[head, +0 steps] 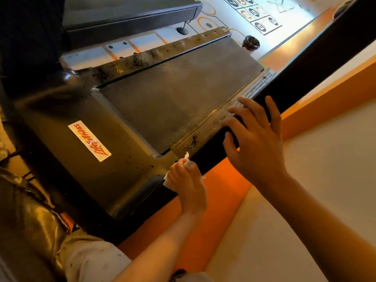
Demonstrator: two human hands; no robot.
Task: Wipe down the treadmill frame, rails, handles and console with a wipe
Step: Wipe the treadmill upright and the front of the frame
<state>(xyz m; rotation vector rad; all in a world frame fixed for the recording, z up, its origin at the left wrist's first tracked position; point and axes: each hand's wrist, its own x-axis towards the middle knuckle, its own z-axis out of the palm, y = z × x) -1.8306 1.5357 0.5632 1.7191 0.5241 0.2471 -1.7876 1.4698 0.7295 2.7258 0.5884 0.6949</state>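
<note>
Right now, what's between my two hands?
In the head view, a stretch of black bar separates the left hand, gripping the wipe, from the right hand resting on that bar. Beside it, dark grime marks the side rail.

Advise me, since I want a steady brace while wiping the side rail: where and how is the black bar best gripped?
Grip the black bar beside the side rail, where the right hand rests. Come over the top from the outer side, fingers lapping toward the belt: the bar runs long and even, and that side looks open. The left hand holds the wipe.
</note>
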